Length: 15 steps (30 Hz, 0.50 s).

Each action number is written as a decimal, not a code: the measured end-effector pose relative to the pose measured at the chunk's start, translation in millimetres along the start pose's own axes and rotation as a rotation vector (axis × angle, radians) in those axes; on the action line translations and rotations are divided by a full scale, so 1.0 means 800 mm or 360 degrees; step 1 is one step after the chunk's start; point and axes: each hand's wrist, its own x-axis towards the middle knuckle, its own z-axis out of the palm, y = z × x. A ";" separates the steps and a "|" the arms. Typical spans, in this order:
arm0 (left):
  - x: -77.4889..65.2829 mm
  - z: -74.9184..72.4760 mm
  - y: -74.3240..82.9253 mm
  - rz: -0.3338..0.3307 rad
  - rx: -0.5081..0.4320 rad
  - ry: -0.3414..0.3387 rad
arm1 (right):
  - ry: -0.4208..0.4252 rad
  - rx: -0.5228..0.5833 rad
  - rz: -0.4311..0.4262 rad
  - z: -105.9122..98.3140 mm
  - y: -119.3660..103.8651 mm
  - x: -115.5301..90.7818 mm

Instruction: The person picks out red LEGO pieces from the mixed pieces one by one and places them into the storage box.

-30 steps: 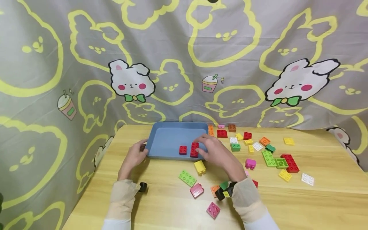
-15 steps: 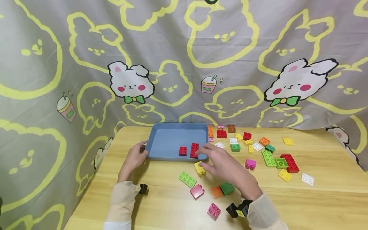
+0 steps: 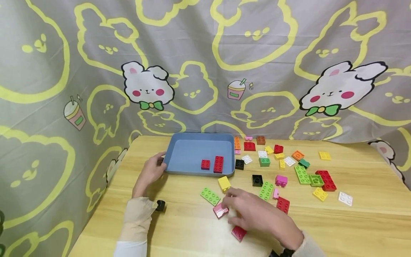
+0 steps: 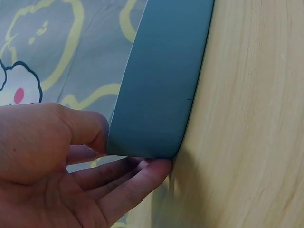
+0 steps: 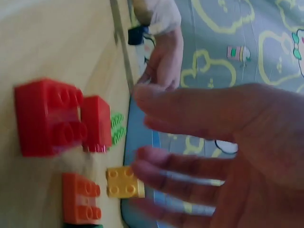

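Left hand (image 3: 151, 172) grips near-left corner of blue tray (image 3: 189, 151): thumb on the rim, fingers under the edge, per left wrist view. Tray sits on counter (image 3: 353, 221), toward its back-left. Inside tray, near its front wall: small red brick (image 3: 205, 164) w/ longer red brick (image 3: 218, 164) just beside it on the right.

Right hand (image 3: 257, 214) hovers in front of tray, fingers spread & relaxed, holding nothing. Pink brick (image 3: 220, 211) at its fingertips; contact can't be told. Red brick (image 3: 239, 233) just beside hand, nearer the person. Yellow brick (image 3: 223, 183) & green plate (image 3: 210, 196) lie between hand and tray. Loose bricks scattered right of tray.
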 end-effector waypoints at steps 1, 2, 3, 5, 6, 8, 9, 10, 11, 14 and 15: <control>0.001 0.000 0.001 0.0000 0.0000 -0.0001 | -0.0040 -0.0009 0.0008 0.001 -0.002 -0.004; 0.001 0.000 0.001 -0.0001 0.0005 -0.0003 | -0.0079 -0.0013 0.0012 0.002 -0.003 -0.007; 0.002 0.000 0.002 -0.0003 0.0005 -0.0005 | -0.0114 -0.0022 0.0021 0.004 -0.005 -0.010; 0.002 0.000 0.003 -0.0006 0.0011 -0.0009 | -0.0166 -0.0040 0.0039 0.006 -0.008 -0.014; 0.002 0.000 0.003 -0.0006 0.0010 -0.0009 | -0.0183 -0.0057 0.0048 0.008 -0.009 -0.015; 0.002 0.000 0.004 -0.0004 0.0009 -0.0005 | -0.0209 -0.0069 0.0071 0.012 -0.012 -0.015; 0.002 0.000 0.004 -0.0005 0.0001 -0.0005 | -0.0219 -0.0076 0.0082 0.014 -0.013 -0.015; 0.002 0.000 0.004 -0.0006 -0.0002 -0.0005 | -0.0228 -0.0085 0.0094 0.016 -0.014 -0.015; 0.002 0.000 0.004 -0.0008 -0.0010 -0.0007 | -0.0236 -0.0089 0.0109 0.018 -0.016 -0.014; 0.001 -0.001 0.003 -0.0028 -0.0022 -0.0013 | -0.0241 -0.0105 0.0135 0.025 -0.019 -0.013; 0.001 -0.001 0.003 -0.0035 -0.0028 -0.0015 | -0.0239 -0.0110 0.0140 0.027 -0.021 -0.013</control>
